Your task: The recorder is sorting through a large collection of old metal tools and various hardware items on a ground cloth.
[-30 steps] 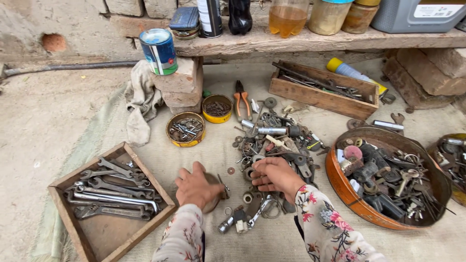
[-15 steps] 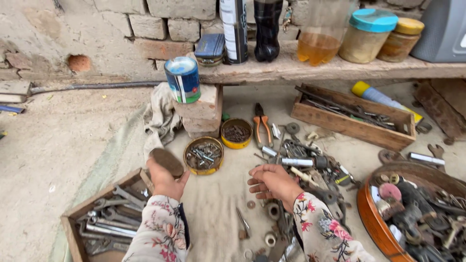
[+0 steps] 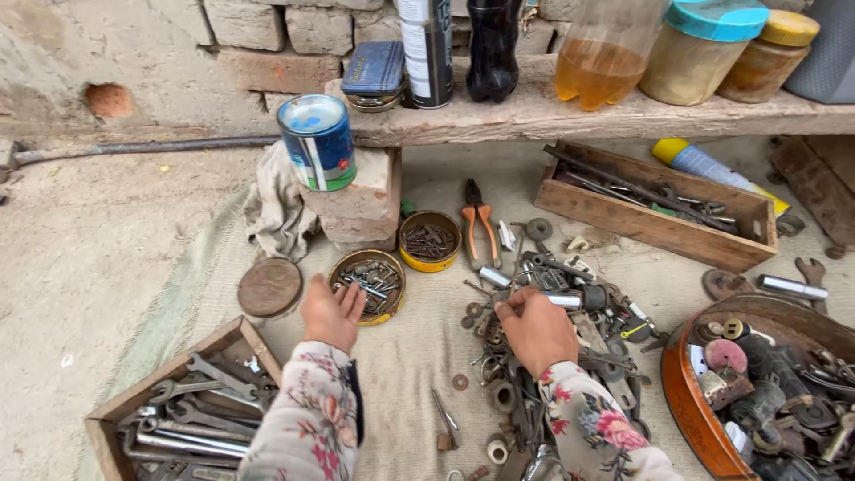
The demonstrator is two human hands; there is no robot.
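Sorting small hardware on the cloth. Right hand (image 3: 537, 328) lies on the scrap pile (image 3: 552, 303), fingers curled, fingertips pinching at a small piece; whether it is gripped, cannot tell. Left hand (image 3: 331, 313) loosely open, holding nothing, fingertips at the rim of the yellow tin of bolts (image 3: 367, 283). Round rusty lid (image 3: 269, 287) lies at its 10 o'clock, apart. Next move probably calls for a clean pinch before lifting.

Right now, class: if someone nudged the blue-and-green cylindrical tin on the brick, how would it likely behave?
The blue-and-green cylindrical tin leans on the brick's edge, so it would probably topple. Being round, it would likely roll once down. It looks rigid metal, so it shouldn't flex.
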